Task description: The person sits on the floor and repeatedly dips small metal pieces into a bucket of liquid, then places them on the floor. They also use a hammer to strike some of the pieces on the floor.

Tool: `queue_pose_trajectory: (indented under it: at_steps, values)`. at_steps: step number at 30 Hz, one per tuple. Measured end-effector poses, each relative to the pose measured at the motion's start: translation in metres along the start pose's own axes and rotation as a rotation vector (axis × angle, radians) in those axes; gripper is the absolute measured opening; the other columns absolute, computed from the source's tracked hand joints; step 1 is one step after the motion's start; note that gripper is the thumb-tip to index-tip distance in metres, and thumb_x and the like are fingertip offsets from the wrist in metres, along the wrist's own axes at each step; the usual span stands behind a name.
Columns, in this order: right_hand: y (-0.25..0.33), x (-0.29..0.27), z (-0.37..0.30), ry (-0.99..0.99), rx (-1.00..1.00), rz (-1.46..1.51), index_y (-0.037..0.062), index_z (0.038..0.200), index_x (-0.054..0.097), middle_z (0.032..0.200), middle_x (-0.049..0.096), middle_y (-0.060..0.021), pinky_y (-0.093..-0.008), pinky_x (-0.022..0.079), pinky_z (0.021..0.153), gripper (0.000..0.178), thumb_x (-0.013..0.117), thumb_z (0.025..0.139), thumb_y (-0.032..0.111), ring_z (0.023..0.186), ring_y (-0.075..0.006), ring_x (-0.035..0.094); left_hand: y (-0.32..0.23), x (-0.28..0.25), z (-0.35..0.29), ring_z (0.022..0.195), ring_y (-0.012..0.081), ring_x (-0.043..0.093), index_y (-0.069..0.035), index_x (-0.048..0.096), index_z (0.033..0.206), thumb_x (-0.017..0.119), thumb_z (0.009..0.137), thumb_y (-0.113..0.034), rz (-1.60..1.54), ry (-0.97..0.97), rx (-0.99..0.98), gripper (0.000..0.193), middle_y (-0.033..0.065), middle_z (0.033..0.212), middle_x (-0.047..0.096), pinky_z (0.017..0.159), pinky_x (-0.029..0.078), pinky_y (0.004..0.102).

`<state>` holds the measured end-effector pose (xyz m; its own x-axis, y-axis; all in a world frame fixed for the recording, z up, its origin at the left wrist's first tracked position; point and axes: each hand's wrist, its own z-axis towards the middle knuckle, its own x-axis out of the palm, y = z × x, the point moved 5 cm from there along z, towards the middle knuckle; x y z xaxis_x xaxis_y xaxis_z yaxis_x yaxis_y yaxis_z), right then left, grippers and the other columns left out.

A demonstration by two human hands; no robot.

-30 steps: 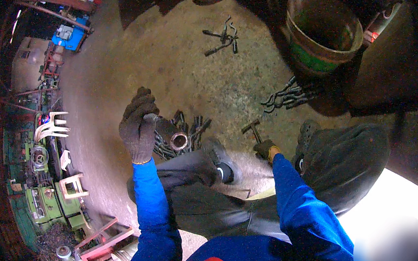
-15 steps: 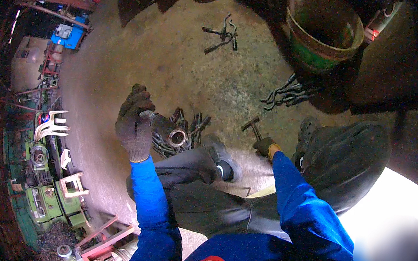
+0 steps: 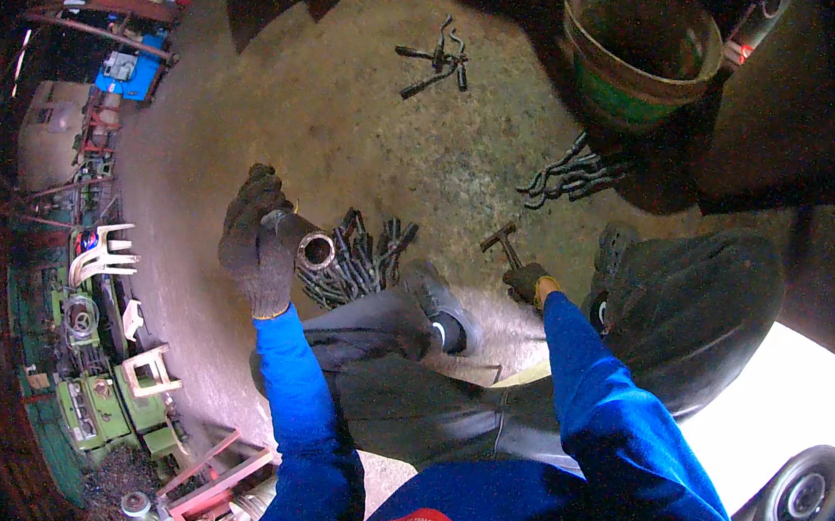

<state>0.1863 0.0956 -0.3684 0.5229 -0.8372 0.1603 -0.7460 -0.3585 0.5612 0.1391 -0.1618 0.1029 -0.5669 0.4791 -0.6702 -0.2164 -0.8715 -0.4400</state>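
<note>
My left hand (image 3: 261, 240), in a dark knitted glove, is closed round a short, dark metal tube (image 3: 287, 232) whose round open end, with a bright rim, points right. Below and right of it lies a pile of bent dark metal rods (image 3: 366, 256) on the floor beside my shoe. My gloved right hand (image 3: 528, 282) grips a hammer (image 3: 501, 238) by its handle, its head pointing up and left above the floor. Part of the handle is hidden in the fist.
More bent rods (image 3: 576, 178) lie beside a large worn bucket (image 3: 637, 71) at the upper right. A small group of rods (image 3: 438, 65) lies farther off. Green machinery (image 3: 91, 410) and pale plastic stools (image 3: 149, 371) line the left. A wheel (image 3: 801, 501) shows at the lower right.
My left hand has shifted slightly left, carrying the tube away from over the rod pile, so more rods show. My right hand keeps its hold on the hammer, raised slightly.
</note>
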Motion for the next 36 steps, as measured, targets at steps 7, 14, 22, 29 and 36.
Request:
queue_pose_trajectory:
  at_steps: [7,14,22,29,36]
  values:
    - [0.023,0.023,-0.012,0.386,0.057,0.794,0.0074,0.091,0.063,0.071,0.06,-0.0084,-0.0363,0.047,0.05,0.014,0.063,0.088,0.021,0.057,-0.0216,0.059,-0.002,0.017,0.004,0.097,0.03,0.065,-0.002,0.068,0.101,0.061,0.089,-0.02,0.157,0.211,-0.08,0.022,0.0152,0.103,0.068,0.084,0.05,0.0412]
    - [0.016,-0.013,0.003,0.031,-0.378,-0.161,0.0039,0.089,0.062,0.066,0.058,-0.0086,-0.0345,0.046,0.046,0.023,0.07,0.082,0.024,0.052,-0.0207,0.058,0.085,0.172,-0.064,0.101,0.0404,0.059,-0.003,0.064,0.104,0.052,0.093,-0.028,0.47,0.677,-0.062,0.03,0.0223,0.11,0.064,0.087,0.047,0.0467]
    - [0.046,-0.023,-0.057,-0.205,-0.157,-0.277,-0.0014,0.104,0.062,0.083,0.066,-0.0166,-0.0401,0.053,0.059,0.038,0.071,0.08,0.026,0.068,-0.0243,0.066,0.154,0.289,-0.175,0.107,0.0405,0.059,-0.004,0.067,0.108,0.052,0.089,-0.031,0.43,1.005,-0.274,0.036,0.0223,0.116,0.062,0.093,0.046,0.0488]
    - [0.025,-0.042,-0.051,-0.272,-0.215,-0.217,-0.0025,0.112,0.061,0.097,0.067,-0.0252,-0.0462,0.052,0.074,0.053,0.066,0.079,0.039,0.084,-0.036,0.067,0.138,0.304,-0.188,0.104,0.0432,0.06,-0.003,0.065,0.108,0.054,0.089,-0.033,0.307,0.984,-0.397,0.038,0.0237,0.115,0.062,0.09,0.048,0.0503]
    - [-0.005,-0.059,-0.015,-0.472,-0.306,-0.7,0.0063,0.112,0.063,0.102,0.067,-0.0199,-0.0489,0.049,0.08,0.039,0.051,0.09,0.036,0.092,-0.0421,0.063,0.144,0.285,-0.188,0.112,0.0447,0.056,0.001,0.057,0.117,0.052,0.09,-0.035,0.395,0.928,-0.483,0.046,0.0291,0.119,0.058,0.095,0.045,0.0506]
